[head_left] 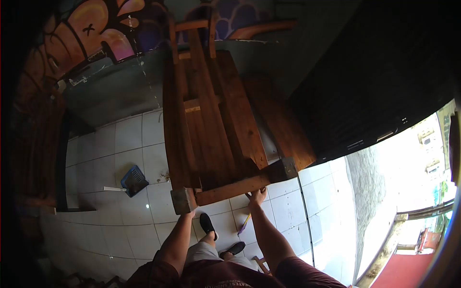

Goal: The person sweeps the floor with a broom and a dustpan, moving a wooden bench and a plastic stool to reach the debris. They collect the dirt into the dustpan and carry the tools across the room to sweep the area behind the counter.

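A long brown wooden table [225,144] is turned with its underside toward me, its legs and rails showing. My right hand [258,196] has its fingers curled round the near end of it, below the crossrail [230,189]. At the left corner, beside a square leg [182,200], my left hand [193,213] holds the same end from behind; its fingers are mostly hidden by the wood. The far legs [211,33] stand out near the painted wall.
Another wooden piece [283,125] lies close along the table's right side. A blue dustpan [134,181] with a white handle rests on the tiled floor [129,156] at left. Near my feet lies a purple-and-yellow object [244,224]. A dark panel [365,86] rises at right, beside a bright opening.
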The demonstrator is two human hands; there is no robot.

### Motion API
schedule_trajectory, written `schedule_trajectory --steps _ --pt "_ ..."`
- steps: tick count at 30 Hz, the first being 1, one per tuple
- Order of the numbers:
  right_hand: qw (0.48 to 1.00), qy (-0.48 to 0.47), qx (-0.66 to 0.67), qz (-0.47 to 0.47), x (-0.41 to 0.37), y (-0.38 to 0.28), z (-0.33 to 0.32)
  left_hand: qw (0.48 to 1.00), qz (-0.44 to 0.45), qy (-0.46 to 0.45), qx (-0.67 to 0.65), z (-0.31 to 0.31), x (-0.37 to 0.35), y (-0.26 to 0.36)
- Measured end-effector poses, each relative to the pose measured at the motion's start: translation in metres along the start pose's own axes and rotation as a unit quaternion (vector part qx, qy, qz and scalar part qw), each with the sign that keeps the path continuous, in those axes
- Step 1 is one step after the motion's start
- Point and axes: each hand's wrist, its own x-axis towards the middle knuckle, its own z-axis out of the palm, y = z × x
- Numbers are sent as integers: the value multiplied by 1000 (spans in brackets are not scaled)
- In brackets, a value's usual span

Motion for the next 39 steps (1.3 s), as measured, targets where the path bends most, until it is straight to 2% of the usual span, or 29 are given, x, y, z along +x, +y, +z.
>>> schedule_trajectory --steps 1,2,3,4,5,6,7,8,10,12,13,14,15,16,17,18,19,20,22,23,26,30,31,32,34,35,36,37,39 --pt "999 -33 -20 20 -1 -8 -8 978 8 2 210 -2 -7 0" --pt "996 -72 -43 40 0 -19 -15 913 19 6 407 4 -18 12" --pt "992 -74 -36 90 -7 -38 -17 965 -49 33 255 20 -33 37" --pt "991 -82 -49 97 -7 -43 -30 987 -116 66 88 47 -57 79" --pt "980 -130 -121 91 -9 -45 -51 952 -231 52 193 70 -81 124" --pt "962 -176 -189 86 -12 -46 -70 917 -177 -23 356 67 -90 133" --pt "942 -223 -236 91 -24 -55 -86 984 -66 28 166 60 -101 117" --pt "915 -295 -251 112 -40 -65 -102 967 -113 -3 228 42 -118 115" --pt "865 -441 -177 162 -69 -82 -128 896 -186 40 402 17 -155 110" --pt "839 -456 -117 272 -95 -87 -145 800 -201 60 562 22 -205 126" --pt "813 -450 -143 340 -101 -86 -150 804 -197 77 556 12 -223 113" --pt "792 -467 -135 370 -108 -84 -157 803 -130 64 578 -2 -248 92" --pt "780 -466 -224 352 -114 -79 -160 797 -64 51 598 -12 -267 80" --pt "760 -465 -313 328 -118 -72 -158 801 -65 69 591 -8 -281 83" --pt "747 -479 -323 330 -121 -65 -153 793 -161 49 585 -4 -294 87" --pt "697 -479 -424 323 -123 -58 -144 779 -257 25 571 -2 -304 94" --pt "642 -474 -519 305 -133 -56 -130 779 -268 4 567 -8 -311 94" --pt "647 -477 -506 313 -145 -58 -119 786 -262 19 559 -17 -314 92" --pt "545 -521 -542 370 -166 -52 -94 798 -256 13 546 -41 -319 89" --pt "523 -533 -558 362 -174 -40 -86 827 -189 51 528 -50 -323 87" --pt "470 -550 -588 363 -190 -3 -55 857 -202 95 464 -67 -321 127" --pt "383 -591 -621 344 -223 39 19 844 -166 133 492 -126 -314 157" --pt "360 -593 -610 383 -235 41 47 834 -175 91 515 -167 -302 141" --pt "344 -576 -637 379 -251 43 71 839 -225 101 485 -170 -304 173" --pt "356 -607 -614 357 -266 43 106 835 -156 221 480 -198 -301 192" --pt "374 -605 -597 370 -271 41 123 834 -155 221 481 -210 -295 206" --pt "375 -608 -597 366 -279 33 139 837 -120 278 457 -222 -288 222" --pt "429 -593 -564 383 -288 22 155 834 -83 333 431 -235 -277 238" --pt "524 -562 -481 422 -291 15 171 841 -41 366 396 -265 -252 261"
